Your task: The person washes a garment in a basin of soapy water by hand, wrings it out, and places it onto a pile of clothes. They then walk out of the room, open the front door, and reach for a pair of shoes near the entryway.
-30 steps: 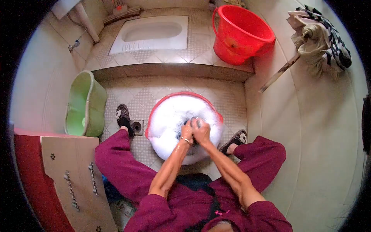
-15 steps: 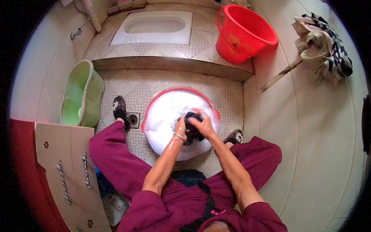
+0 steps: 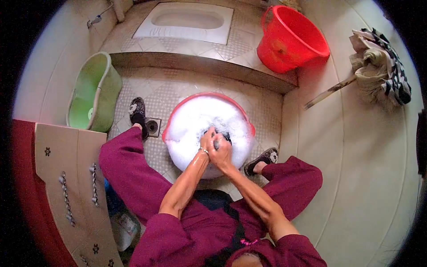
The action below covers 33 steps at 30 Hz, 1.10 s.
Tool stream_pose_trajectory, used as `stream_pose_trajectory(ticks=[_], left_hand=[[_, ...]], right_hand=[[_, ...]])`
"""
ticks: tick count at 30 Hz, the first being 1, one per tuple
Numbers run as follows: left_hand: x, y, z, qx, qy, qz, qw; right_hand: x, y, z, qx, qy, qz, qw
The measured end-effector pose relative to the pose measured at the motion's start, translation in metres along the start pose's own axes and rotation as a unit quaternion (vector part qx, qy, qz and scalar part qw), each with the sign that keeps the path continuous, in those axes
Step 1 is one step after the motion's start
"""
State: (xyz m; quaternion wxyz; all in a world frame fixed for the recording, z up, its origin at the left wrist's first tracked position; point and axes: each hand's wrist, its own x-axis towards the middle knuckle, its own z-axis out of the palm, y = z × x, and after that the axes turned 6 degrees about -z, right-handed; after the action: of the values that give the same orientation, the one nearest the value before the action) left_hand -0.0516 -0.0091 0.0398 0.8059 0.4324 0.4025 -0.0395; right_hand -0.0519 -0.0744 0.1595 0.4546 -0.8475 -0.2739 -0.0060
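Observation:
A red basin (image 3: 243, 112) on the tiled floor is filled with white suds (image 3: 191, 113). Over its middle, my left hand (image 3: 207, 140) and my right hand (image 3: 221, 151) press together, both closed around a dark wet cloth (image 3: 227, 136). Only small bits of the cloth show at the fingers; what kind of garment it is, I cannot tell. A bracelet (image 3: 203, 151) circles my left wrist, and wet foam clings to that forearm.
A green tub (image 3: 114, 84) stands at the left, above a cabinet (image 3: 60, 147). Beyond a raised step (image 3: 195, 66) are a squat toilet (image 3: 222, 26) and a red bucket (image 3: 284, 49). A mop (image 3: 376, 66) leans right. My feet flank the basin, near a floor drain (image 3: 153, 127).
My hands have come together and drawn slightly toward me. The dark cloth, a larger bunch before, is now mostly hidden within them. The whole view has shifted slightly.

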Motion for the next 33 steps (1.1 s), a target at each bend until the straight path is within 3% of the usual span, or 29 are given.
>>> stream_pose_trajectory(ticks=[1,2,3,4,5,7,8,9,10,11,12,13,15,16,18,20,22,24,25,26,27,28,29,30,32,33], left_hand=[[-0.008,-0.002,-0.005,0.244,0.048,0.215,0.944],[-0.02,0.004,-0.01,0.464,0.088,0.404,0.783],[-0.043,0.02,0.012,0.238,0.027,0.17,0.956],[-0.066,0.037,0.033,-0.069,0.089,-0.045,0.993],[-0.065,0.028,0.037,-0.045,0.08,-0.037,0.995],[-0.042,0.005,0.04,-0.03,0.095,0.016,0.995],[-0.072,0.043,0.049,-0.004,0.084,0.002,0.996],[-0.055,0.037,0.034,0.134,0.049,0.069,0.987],[-0.024,0.007,0.019,-0.038,-0.024,0.056,0.997],[0.006,-0.024,0.004,-0.207,-0.091,0.027,0.974],[0.002,-0.02,0.01,-0.207,-0.092,0.031,0.974],[-0.004,-0.019,0.018,-0.26,-0.068,0.008,0.963],[-0.051,0.011,0.031,-0.103,0.029,-0.028,0.994],[-0.075,0.027,0.037,-0.026,0.073,-0.055,0.996],[-0.078,0.032,0.043,-0.081,0.027,-0.04,0.996],[-0.058,0.027,0.037,-0.105,-0.011,-0.021,0.994],[-0.049,0.044,0.028,-0.197,0.017,-0.059,0.978],[-0.029,0.037,0.009,-0.219,0.069,0.019,0.973],[-0.013,0.025,-0.017,-0.206,-0.036,0.001,0.978],[-0.036,0.039,-0.008,-0.318,-0.081,-0.08,0.941],[-0.036,0.024,0.0,-0.143,-0.042,0.082,0.985],[-0.049,0.026,0.012,-0.11,0.053,0.039,0.992],[-0.063,0.027,0.024,-0.082,0.143,-0.011,0.986],[-0.069,0.025,0.028,-0.06,0.107,0.017,0.992],[-0.081,0.041,0.039,-0.017,0.099,-0.013,0.995],[-0.072,0.031,0.031,-0.059,0.053,-0.001,0.997]], right_hand=[[-0.001,0.011,0.008,-0.021,-0.006,0.008,1.0],[-0.001,0.029,0.018,-0.04,-0.01,0.016,0.999],[0.008,0.049,0.021,-0.017,-0.003,0.061,0.998],[0.02,0.067,0.015,0.005,0.003,0.105,0.994],[0.031,0.067,0.001,0.03,-0.021,0.155,0.987],[0.038,0.052,-0.011,0.019,0.029,0.118,0.992],[0.03,0.043,-0.012,0.018,0.068,0.101,0.992],[0.022,0.03,-0.009,0.033,0.085,0.045,0.995],[0.009,0.028,0.001,0.011,0.075,0.014,0.997],[0.007,0.011,0.001,-0.004,0.059,0.001,0.998],[0.01,-0.003,-0.002,-0.019,0.043,-0.013,0.999],[0.011,0.028,0.008,-0.036,0.064,-0.055,0.996],[0.015,0.057,0.004,0.032,0.065,-0.019,0.997],[0.022,0.08,0.007,-0.022,0.031,0.118,0.992],[0.029,0.075,-0.008,0.002,0.042,0.095,0.995],[0.035,0.065,-0.021,0.034,0.038,0.135,0.99],[0.034,0.033,-0.026,0.111,0.052,0.066,0.99],[0.012,0.017,-0.014,0.091,-0.034,-0.015,0.995],[0.003,0.006,-0.008,0.064,-0.036,-0.067,0.995],[-0.002,-0.003,-0.002,0.037,-0.037,-0.118,0.992],[-0.002,0.007,0.01,0.029,0.014,-0.046,0.998],[0.005,0.029,0.015,-0.016,0.023,0.021,0.999],[0.016,0.045,0.009,0.003,-0.03,0.088,0.996],[0.027,0.049,0.001,0.02,-0.078,0.151,0.985],[0.019,0.041,-0.005,0.038,0.035,0.089,0.995],[0.009,0.029,-0.006,0.035,0.039,0.092,0.994]])
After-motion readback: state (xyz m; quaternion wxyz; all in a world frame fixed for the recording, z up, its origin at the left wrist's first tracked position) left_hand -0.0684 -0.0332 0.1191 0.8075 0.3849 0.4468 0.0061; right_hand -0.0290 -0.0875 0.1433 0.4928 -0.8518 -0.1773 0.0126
